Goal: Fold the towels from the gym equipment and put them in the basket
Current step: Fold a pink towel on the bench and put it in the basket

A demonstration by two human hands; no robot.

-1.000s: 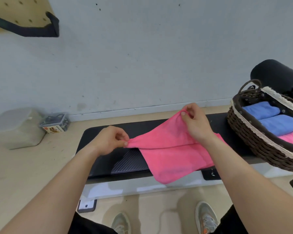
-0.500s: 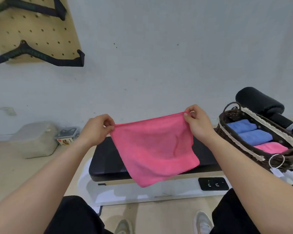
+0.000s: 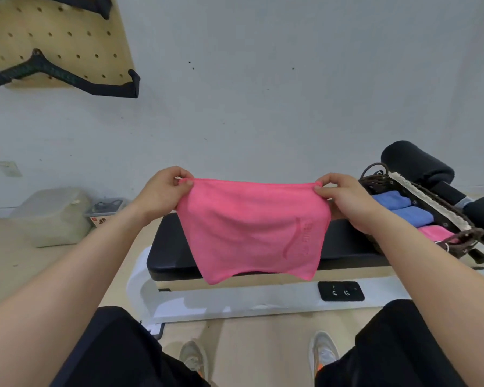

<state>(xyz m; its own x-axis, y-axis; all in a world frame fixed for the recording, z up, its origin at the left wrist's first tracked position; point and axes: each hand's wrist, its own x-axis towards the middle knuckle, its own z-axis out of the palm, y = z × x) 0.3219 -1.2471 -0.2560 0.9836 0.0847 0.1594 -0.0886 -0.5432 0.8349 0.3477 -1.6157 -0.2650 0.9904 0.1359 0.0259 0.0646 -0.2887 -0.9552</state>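
A pink towel (image 3: 249, 227) hangs spread out in the air in front of me, above the black bench pad (image 3: 168, 247). My left hand (image 3: 162, 191) pinches its upper left corner and my right hand (image 3: 344, 199) pinches its upper right corner. The top edge is stretched nearly level between them. To the right, on the bench, stands a dark wicker basket (image 3: 430, 199) with a lace rim. It holds two folded blue towels (image 3: 397, 205) and a folded pink one (image 3: 436, 233).
The bench has a white frame (image 3: 235, 300) with a black control panel (image 3: 341, 291). A black roller pad (image 3: 414, 160) sits behind the basket. Two plastic boxes (image 3: 53, 216) stand on the floor at left. A pegboard with black handles (image 3: 53, 46) hangs on the wall.
Both hands lifted the pink towel off the bench and pulled it out flat in the air, and its top edge is now level. My view rose toward the wall.
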